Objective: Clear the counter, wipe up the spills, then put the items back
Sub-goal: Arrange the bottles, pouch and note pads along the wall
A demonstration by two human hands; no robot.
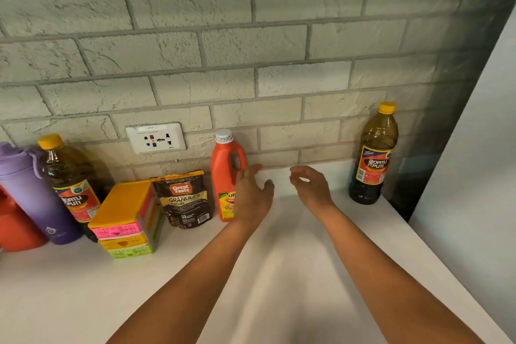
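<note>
Far left along the wall on the white bench [83, 288]: purple insulated flask [33, 198], dark yellow-capped vinegar bottle [73, 187], stacked yellow-pink-green plastic boxes [125, 218], black coffee granules pouch [184, 198], orange handled sauce bottle [224, 173]. Left hand [252, 193] fingers spread, just beside the orange bottle, gripping nothing. Right hand [311, 186] loosely curled, empty. Second dark yellow-capped bottle [374, 156] far right.

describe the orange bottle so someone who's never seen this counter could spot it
Find the white wall outlet on the brick wall. Just right of it, against the wall, stands the orange bottle, beside the coffee pouch. Alone among the bottles, it is opaque orange with a white cap and moulded handle.
</note>
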